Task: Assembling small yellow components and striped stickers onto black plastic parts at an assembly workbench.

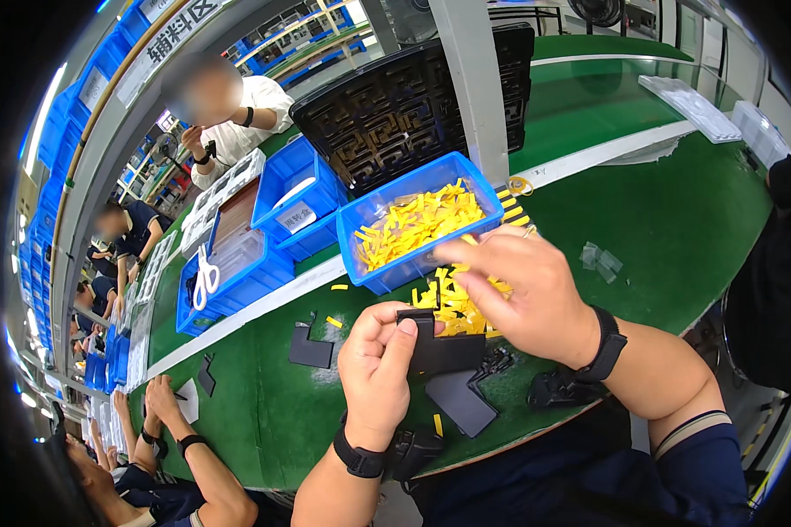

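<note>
Nearest the camera, two bare hands work apart over the green table (237,413), each with a black band at its wrist. On the left, the left hand (376,360) is clamped on a black flat part (448,354), thumb on top and fingers beneath; gripping one end probably keeps the part steady while leaving its right side free. Just beyond, the right hand (532,294) hovers with its fingers bent above a loose heap of yellow strips (455,307); I cannot tell whether its fingertips pinch one. That heap lies between the held part and a blue bin (387,283) full of similar strips, likely set there so reaching stays short. A grey-faced part (460,406) rests near the table's near edge and another black part (310,349) lies to the left, both apparently within easy reach. Farther left, white-handled scissors (206,281) sit at the rim of a second blue bin (272,270), seemingly parked clear of the working spot. On the far side, a black moulded tray (387,119) stands tilted beside a grey post (475,79), perhaps to save surface.
</note>
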`<state>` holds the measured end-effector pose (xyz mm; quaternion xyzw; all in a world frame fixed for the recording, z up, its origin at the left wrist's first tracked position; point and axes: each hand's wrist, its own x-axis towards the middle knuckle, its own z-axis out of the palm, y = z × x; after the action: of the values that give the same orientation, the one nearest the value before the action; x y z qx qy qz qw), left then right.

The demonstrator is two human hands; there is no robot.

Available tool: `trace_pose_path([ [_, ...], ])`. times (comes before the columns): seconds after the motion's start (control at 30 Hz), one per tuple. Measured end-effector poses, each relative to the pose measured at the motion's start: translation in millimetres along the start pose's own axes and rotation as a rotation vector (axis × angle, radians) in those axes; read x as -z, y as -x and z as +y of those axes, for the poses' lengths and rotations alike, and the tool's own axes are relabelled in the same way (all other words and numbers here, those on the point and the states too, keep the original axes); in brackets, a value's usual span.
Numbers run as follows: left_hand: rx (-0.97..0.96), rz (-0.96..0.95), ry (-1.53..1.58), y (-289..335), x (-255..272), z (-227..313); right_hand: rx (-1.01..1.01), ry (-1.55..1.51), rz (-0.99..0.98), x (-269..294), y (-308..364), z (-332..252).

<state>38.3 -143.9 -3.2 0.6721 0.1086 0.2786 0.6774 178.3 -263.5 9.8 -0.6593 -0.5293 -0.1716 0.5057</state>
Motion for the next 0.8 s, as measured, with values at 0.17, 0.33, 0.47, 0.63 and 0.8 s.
trace_pose_path([
  [0.17,-0.026,-0.013,-0.003,2.6,-2.6,0.0,0.013,-0.143,-0.024,-5.2,2.5,1.7],
  [0.33,-0.008,-0.007,0.023,1.3,-1.5,-0.1,-0.443,-0.553,-0.158,-6.7,5.5,-0.9],
  [0.47,-0.017,-0.006,0.007,1.4,-2.7,-1.0,-0.621,-0.739,-0.188,-8.6,5.2,-1.8],
  [0.63,0.024,-0.007,-0.011,0.9,-3.2,-0.8,-0.528,-0.606,-0.188,-7.0,6.3,-3.8],
  [0.8,0.002,-0.014,-0.033,1.1,-2.3,-4.1,-0.428,-0.454,-0.166,-8.9,7.8,-3.1],
])
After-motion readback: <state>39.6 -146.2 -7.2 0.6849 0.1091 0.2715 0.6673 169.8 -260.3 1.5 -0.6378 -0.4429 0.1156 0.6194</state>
